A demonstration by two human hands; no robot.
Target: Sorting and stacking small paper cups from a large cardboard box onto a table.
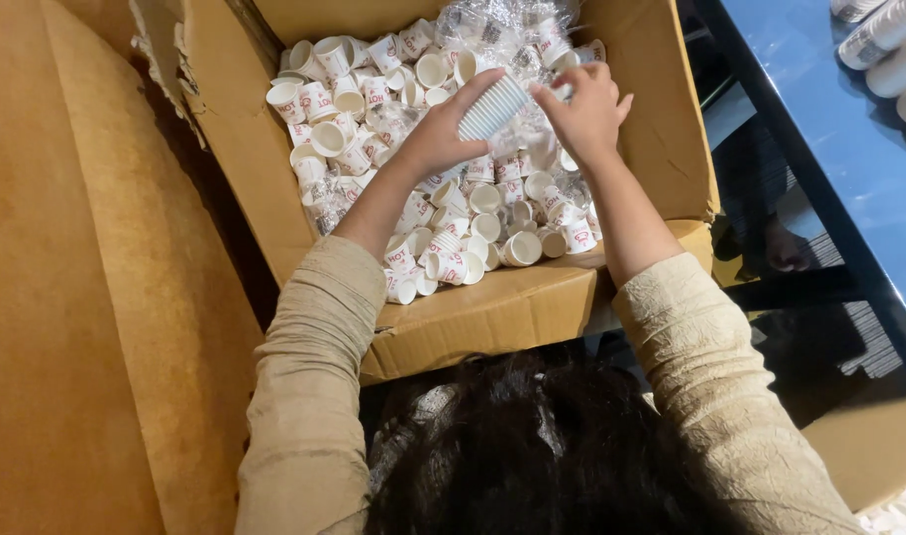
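Observation:
A large open cardboard box holds several small white paper cups with red print, loose and mixed with clear plastic wrap. My left hand grips a short stack of nested cups, held tilted above the pile. My right hand pinches the stack's upper end with its fingertips; a loose cup may be in them, but I cannot tell. Both arms wear beige sleeves and reach into the box from the near side.
A blue table with a dark frame stands to the right, with sleeves of stacked cups at its far corner. Brown cardboard sheets lie at left. Dark hair fills the bottom centre. Another cardboard edge sits bottom right.

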